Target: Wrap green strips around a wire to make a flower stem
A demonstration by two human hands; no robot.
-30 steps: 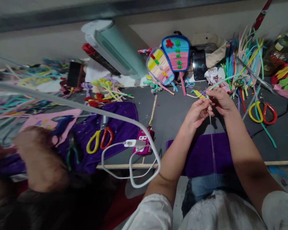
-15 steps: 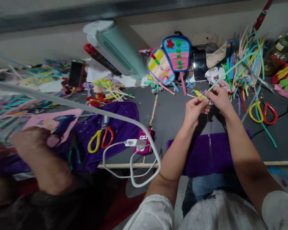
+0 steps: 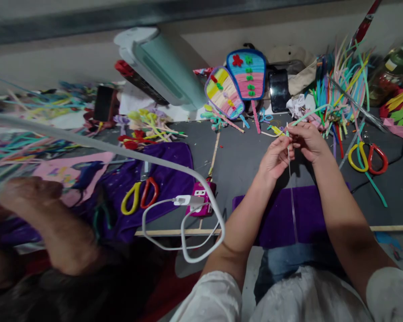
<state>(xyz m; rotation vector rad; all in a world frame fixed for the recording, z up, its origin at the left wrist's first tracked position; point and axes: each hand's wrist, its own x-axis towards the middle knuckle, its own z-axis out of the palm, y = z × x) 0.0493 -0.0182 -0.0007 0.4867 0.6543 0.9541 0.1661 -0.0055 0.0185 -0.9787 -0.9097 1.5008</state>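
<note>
My left hand [image 3: 276, 155] and my right hand [image 3: 307, 138] meet above the dark table, fingertips pinched together. Between them runs a thin clear stick [image 3: 291, 188] that hangs down toward my lap over a purple cloth [image 3: 282, 219]. My right hand also grips a light green pipe cleaner [image 3: 311, 112] that slants up and right toward the pile of coloured pipe cleaners [image 3: 339, 85]. A small yellow piece [image 3: 276, 130] lies on the table just beyond my left fingers.
Two fan-shaped pipe-cleaner crafts [image 3: 237, 82] lie at the back. Yellow-and-red scissors [image 3: 367, 157] rest to the right, another pair [image 3: 140, 196] on a purple cloth at left. A white cable [image 3: 184, 223] loops past a pink power strip [image 3: 199, 201]. Another person's arm [image 3: 50, 223] works at left.
My hands dipped slightly and closed together again around the clear stick; the green pipe cleaner's free end swung lower. The other person's hand at left shifted a little.
</note>
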